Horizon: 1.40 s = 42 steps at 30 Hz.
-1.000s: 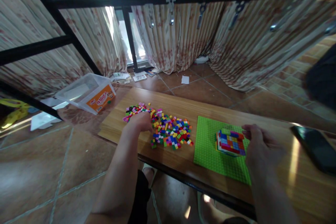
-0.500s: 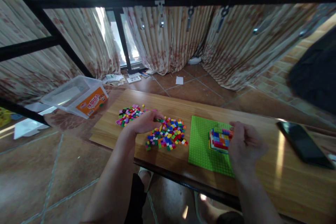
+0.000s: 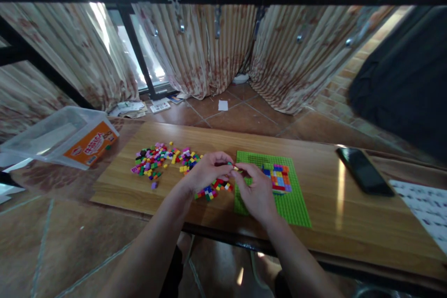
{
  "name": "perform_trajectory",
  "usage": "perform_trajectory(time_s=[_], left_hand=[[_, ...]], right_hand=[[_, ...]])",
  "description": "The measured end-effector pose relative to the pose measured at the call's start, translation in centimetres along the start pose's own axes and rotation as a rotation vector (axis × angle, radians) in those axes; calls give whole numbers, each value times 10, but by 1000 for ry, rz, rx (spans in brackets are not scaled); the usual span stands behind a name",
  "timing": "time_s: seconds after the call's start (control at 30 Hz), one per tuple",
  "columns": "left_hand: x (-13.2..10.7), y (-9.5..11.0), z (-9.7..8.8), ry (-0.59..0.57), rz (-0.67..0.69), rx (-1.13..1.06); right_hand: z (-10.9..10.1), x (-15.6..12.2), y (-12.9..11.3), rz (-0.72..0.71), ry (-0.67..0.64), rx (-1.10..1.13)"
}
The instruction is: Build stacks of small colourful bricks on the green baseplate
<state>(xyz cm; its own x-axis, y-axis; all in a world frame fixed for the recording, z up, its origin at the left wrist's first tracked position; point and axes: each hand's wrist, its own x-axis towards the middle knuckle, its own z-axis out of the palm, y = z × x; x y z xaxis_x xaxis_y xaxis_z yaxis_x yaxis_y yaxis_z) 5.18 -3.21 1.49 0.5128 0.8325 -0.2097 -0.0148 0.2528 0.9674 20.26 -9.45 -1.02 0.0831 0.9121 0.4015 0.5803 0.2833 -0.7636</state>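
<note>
My left hand (image 3: 209,171) and my right hand (image 3: 255,191) meet fingertip to fingertip over the left edge of the green baseplate (image 3: 296,209). Pinched between them are small toy bricks (image 3: 235,168), one pale yellowish and one reddish; their exact shape is too small to make out. Under and around my left hand lies a pile of loose coloured bricks (image 3: 209,192), partly hidden by it. Right of my right hand, a multicoloured block of joined bricks (image 3: 279,179) stands on the baseplate, its left side partly covered by the hand.
More loose bricks (image 3: 153,158) spread over the wooden table (image 3: 206,136) to the left. A clear plastic box (image 3: 52,135) with an orange label stands beyond the table's left end. A black phone (image 3: 365,172) and a printed sheet (image 3: 424,205) lie at the right.
My right hand has moved left from beside the brick block to meet my left hand. My left hand has lifted from the pile. The view has turned right, showing the sheet.
</note>
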Motion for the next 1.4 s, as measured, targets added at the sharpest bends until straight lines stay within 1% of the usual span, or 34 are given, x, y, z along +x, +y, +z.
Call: perform_trajectory(time_s=[0.13,0.23,0.37,0.43,0.6,0.67,0.77,0.9,1.07,1.13,1.2,1.3,1.4], left_hand=[[1,2,5,3,16,-40],[2,1,6,12,9,-24],[1,0,5,15,-7,5],[1,-1,4,3,-6,7],[0,0,-3,-18,-27,26],[-1,2,-7,-10,-32,32],[-2,5,-15,6,-44,60],[0,2,-21,26,-56,208],[4,-5,-24,90,-30,395],[5,-4,-26,105,-18,465],[6,-3,-28,109,-8,531],[6,-1,-31,139,49,632],[7,-2,-29,159,99,684]], right_hand=[[0,0,2,22,43,51],[-1,0,2,19,34,33],[-2,-1,0,-34,21,-53],[-2,-1,-1,-82,-8,-80],[-4,-1,-1,-162,-99,-123],[-5,-1,-1,-177,-110,-127],[-8,0,0,-189,-95,-69],[-13,1,-1,-156,-2,-25],[-24,2,2,-95,181,-84],[-32,2,6,-35,256,-100],[-41,3,12,55,340,-85],[-56,7,20,187,481,33],[-70,12,28,264,555,157]])
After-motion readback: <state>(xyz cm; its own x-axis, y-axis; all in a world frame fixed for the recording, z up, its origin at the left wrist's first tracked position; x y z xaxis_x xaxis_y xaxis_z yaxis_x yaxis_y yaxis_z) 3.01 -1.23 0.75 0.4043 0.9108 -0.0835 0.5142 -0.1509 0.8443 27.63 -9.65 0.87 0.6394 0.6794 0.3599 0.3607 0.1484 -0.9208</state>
